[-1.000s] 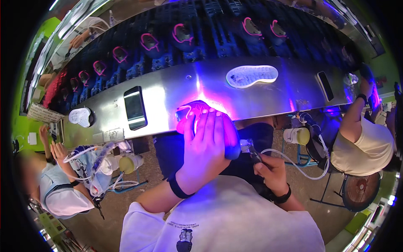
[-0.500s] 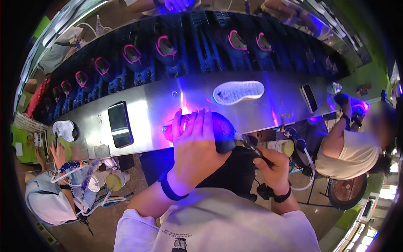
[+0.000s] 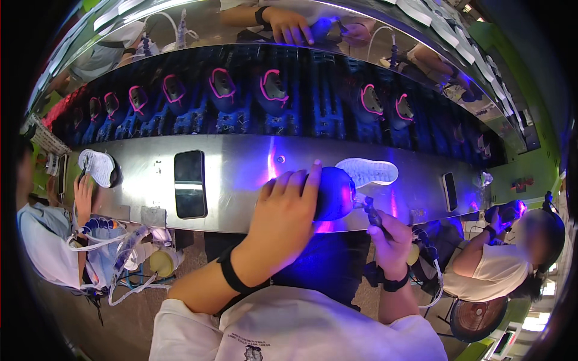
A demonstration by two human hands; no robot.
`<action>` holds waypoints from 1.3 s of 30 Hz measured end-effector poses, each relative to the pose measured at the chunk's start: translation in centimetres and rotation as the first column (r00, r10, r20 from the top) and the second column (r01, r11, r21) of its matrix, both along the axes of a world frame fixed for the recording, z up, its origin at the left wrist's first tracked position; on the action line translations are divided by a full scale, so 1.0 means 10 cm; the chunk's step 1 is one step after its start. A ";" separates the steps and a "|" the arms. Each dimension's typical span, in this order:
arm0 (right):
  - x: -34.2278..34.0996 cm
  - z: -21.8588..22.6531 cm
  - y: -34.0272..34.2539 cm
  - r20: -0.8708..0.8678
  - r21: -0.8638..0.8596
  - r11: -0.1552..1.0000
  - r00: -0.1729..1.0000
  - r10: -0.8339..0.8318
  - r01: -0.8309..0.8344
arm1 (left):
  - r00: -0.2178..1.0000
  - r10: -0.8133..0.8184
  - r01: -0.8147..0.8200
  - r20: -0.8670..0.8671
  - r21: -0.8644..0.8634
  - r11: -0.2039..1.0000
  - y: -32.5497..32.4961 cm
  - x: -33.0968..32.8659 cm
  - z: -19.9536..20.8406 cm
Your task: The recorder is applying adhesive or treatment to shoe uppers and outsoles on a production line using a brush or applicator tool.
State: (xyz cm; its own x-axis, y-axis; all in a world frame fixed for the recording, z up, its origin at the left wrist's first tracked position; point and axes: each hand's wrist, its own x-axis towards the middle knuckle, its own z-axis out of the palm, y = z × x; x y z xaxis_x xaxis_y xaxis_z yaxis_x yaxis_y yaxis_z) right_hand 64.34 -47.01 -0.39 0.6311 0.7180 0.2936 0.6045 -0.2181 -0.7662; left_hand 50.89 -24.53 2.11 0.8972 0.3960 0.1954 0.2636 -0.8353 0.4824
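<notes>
Across the far side, a bed of dark blue slats (image 3: 325,102) carries pink-edged shoes (image 3: 274,85) behind a metal bench (image 3: 238,159). At the bench's near edge, a dark shoe (image 3: 336,192) glows blue under the left hand (image 3: 283,210) — fingers close together, draped over it. The right hand (image 3: 394,243) stands to the shoe's right, thumb and fingers drawn together. Just beyond the shoe lies a white sole (image 3: 368,172); farther left on the bench, a dark phone (image 3: 190,171) rests flat. Pinched in the right hand, a slim dark tool (image 3: 372,213) points at the shoe — contact unclear.
</notes>
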 end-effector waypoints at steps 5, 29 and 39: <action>-0.04 -0.17 -0.09 -0.682 -0.025 0.999 0.729 -0.050 0.045 | 0.978 -0.180 0.185 -0.106 0.041 0.982 0.18 -0.20 -0.02; 0.09 0.45 -0.33 -0.429 0.081 0.970 0.871 0.240 -0.228 | 0.946 -0.284 0.263 0.160 -0.889 0.375 -0.30 -0.52 0.17; -0.04 0.03 -0.70 -0.580 -0.043 0.978 0.802 0.143 -0.205 | 0.987 -0.133 -0.079 -0.085 -0.996 0.051 -0.36 -0.30 -0.06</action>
State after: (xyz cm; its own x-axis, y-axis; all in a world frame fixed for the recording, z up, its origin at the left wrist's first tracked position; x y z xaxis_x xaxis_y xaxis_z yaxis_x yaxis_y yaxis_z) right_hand 63.95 -53.98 -0.13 0.5238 0.8371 -0.1579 0.1000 -0.2445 -0.9645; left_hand 47.92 -28.13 1.52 0.8812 0.0946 -0.4631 0.3924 0.3998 0.8284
